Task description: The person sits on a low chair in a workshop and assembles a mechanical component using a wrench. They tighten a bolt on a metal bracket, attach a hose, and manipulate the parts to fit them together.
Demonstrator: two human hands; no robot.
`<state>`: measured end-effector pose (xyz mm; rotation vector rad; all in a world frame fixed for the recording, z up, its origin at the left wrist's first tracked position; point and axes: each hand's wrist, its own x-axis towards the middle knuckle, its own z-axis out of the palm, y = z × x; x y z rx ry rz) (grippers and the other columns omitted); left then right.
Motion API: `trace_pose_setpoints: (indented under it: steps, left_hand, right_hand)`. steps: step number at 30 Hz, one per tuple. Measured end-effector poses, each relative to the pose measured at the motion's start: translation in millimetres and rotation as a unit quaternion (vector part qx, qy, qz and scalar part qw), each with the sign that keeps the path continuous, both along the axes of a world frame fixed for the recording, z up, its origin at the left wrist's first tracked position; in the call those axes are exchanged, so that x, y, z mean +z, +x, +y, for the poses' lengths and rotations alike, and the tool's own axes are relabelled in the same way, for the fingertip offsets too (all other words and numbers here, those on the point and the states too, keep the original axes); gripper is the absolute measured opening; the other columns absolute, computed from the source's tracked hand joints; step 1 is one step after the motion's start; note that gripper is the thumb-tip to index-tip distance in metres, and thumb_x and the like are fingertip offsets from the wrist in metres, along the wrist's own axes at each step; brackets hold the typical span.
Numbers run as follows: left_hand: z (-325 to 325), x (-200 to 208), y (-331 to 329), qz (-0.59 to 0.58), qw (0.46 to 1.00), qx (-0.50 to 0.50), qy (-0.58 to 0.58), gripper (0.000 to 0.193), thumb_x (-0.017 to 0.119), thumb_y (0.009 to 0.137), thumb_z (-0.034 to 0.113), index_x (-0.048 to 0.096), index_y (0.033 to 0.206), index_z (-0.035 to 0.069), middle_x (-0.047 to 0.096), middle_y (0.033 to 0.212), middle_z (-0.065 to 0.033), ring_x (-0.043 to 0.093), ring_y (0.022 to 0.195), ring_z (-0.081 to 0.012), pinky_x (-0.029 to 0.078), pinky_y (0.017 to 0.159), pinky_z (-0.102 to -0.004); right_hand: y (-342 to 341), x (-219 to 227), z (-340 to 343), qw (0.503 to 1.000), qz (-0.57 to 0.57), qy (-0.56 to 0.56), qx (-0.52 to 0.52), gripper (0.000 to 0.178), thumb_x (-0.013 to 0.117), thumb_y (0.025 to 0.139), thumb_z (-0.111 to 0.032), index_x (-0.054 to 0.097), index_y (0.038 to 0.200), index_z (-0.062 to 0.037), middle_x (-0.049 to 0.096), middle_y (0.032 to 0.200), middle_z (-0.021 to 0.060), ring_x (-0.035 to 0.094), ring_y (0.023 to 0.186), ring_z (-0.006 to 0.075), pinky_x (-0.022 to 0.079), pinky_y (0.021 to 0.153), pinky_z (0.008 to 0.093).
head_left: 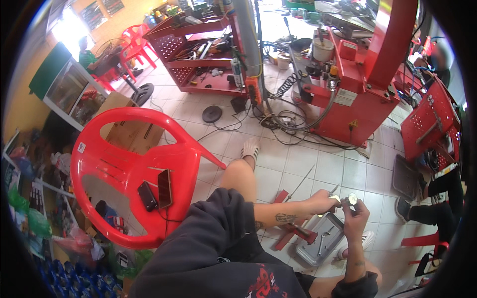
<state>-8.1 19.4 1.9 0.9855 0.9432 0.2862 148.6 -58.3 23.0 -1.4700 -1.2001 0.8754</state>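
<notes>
Over a grey tray on the floor, both my hands are raised close together. In my right hand, the fingers pinch a small pale, shiny metal part that stands up above the fingertips. My left hand is closed just beside it, with a whitish bit showing at its fingers. A thin dark rod sticks out past that hand; whether it is held is unclear. A wrench-like tool and small parts lie in the tray. Next to the tray is a red metal frame, partly behind my left forearm.
To my left stands a red plastic chair with two phones on its seat. Ahead are a red tool cart, a grey post, a red machine and loose cables. Another person's leg is at right.
</notes>
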Motion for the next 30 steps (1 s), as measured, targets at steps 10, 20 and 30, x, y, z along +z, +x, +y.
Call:
trace_pose_setpoints:
  steps: [10,20,30]
  left_hand:
    - [5.1,-0.4,-1.7,-0.037,0.998,-0.022,-0.055,0.028,0.063,0.096,0.030,0.070,0.096,0.004,0.062,0.077,0.0006,0.059,0.072,-0.0079,0.044,0.064,-0.0225]
    - [4.7,-3.2,-0.8,-0.049,0.993,-0.077,-0.074,0.031,0.065,0.095,0.035,0.072,0.095,0.004,0.068,0.080,-0.0024,0.061,0.071,-0.0085,0.044,0.065,-0.0239]
    - [6.6,-3.9,-4.3,-0.033,0.991,-0.091,-0.092,0.029,0.061,0.091,0.027,0.071,0.096,0.001,0.070,0.083,-0.0076,0.062,0.072,-0.0123,0.045,0.066,-0.0266]
  right_hand:
    - [6.8,-1.9,-1.2,0.999,0.021,0.016,0.045,0.008,0.062,0.096,0.001,0.062,0.103,0.0035,0.070,0.095,0.0080,0.068,0.089,0.0135,0.055,0.078,0.0274]
    - [18.2,7.6,-10.2,0.996,-0.007,-0.006,0.093,0.012,0.062,0.093,0.004,0.063,0.105,0.0037,0.072,0.094,0.0093,0.070,0.089,0.0155,0.055,0.081,0.0283]
    - [19.9,18.4,-12.8,0.992,-0.004,-0.018,0.128,0.011,0.062,0.092,0.005,0.064,0.103,0.0041,0.072,0.094,0.0097,0.070,0.090,0.0157,0.055,0.082,0.0288]
